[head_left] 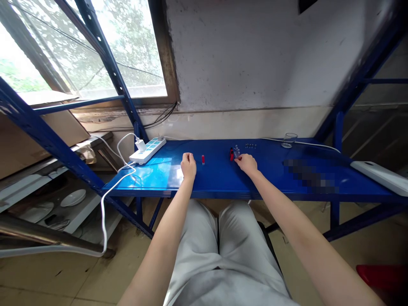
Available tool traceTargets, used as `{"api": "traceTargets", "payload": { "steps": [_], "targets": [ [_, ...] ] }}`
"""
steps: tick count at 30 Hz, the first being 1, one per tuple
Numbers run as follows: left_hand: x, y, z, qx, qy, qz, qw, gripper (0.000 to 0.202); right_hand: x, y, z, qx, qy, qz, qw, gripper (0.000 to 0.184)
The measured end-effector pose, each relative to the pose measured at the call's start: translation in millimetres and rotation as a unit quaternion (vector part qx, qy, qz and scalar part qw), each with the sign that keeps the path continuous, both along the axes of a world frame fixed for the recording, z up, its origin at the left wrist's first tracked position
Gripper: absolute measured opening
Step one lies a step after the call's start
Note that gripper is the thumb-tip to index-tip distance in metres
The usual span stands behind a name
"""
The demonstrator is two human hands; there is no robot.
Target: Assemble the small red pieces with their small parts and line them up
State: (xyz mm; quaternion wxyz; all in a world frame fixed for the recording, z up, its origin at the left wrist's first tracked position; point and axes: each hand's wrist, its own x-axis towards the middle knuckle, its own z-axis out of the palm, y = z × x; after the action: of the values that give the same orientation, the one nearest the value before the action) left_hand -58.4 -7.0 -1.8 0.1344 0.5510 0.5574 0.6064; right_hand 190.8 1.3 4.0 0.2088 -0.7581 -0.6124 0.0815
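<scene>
My left hand [188,165] is closed above the blue tabletop, thumb and fingers pressed together; whatever is in it is hidden. Just right of it stands a small red piece [203,159] with a pale lower end. Farther right, my right hand [247,164] reaches in with its fingertips pinched at the near edge of a cluster of small clear pieces [236,151]. Red and black pieces [231,154] sit against the left side of that cluster. What the right fingertips hold is too small to make out. A row of several tiny pieces [250,145] lies behind the right hand.
A white power strip [148,150] with a plugged-in charger sits at the blue table's [216,182] left end. A clear glass [289,140] stands at the back right. Beyond a blurred dark patch lies a white flat object [379,175]. Blue shelf posts frame both sides.
</scene>
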Motion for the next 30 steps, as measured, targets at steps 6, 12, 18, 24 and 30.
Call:
{"api": "traceTargets", "payload": {
  "steps": [6,12,18,24,30],
  "targets": [
    [8.0,-3.7,-0.5,-0.018,0.135,-0.009,0.991,0.030,1.7,0.0,2.7,-0.019,-0.007,0.007,1.000,0.027],
    [19.6,-4.8,-0.9,-0.007,0.233,-0.052,0.971,0.040,1.1,-13.4,20.7,-0.043,-0.058,0.031,0.997,0.025],
    [25.9,-2.0,-3.9,-0.023,0.298,-0.052,0.953,0.042,-29.8,-32.6,42.5,0.047,-0.032,0.096,0.994,0.029],
    [22.4,2.7,-7.9,-0.058,0.325,-0.060,0.942,0.032,-67.6,-29.2,35.1,0.128,0.046,0.137,0.981,0.029],
    [11.6,8.5,-8.0,-0.022,0.175,-0.120,0.977,0.020,-91.3,-22.9,7.6,0.232,0.106,0.151,0.955,0.025]
  ]
}}
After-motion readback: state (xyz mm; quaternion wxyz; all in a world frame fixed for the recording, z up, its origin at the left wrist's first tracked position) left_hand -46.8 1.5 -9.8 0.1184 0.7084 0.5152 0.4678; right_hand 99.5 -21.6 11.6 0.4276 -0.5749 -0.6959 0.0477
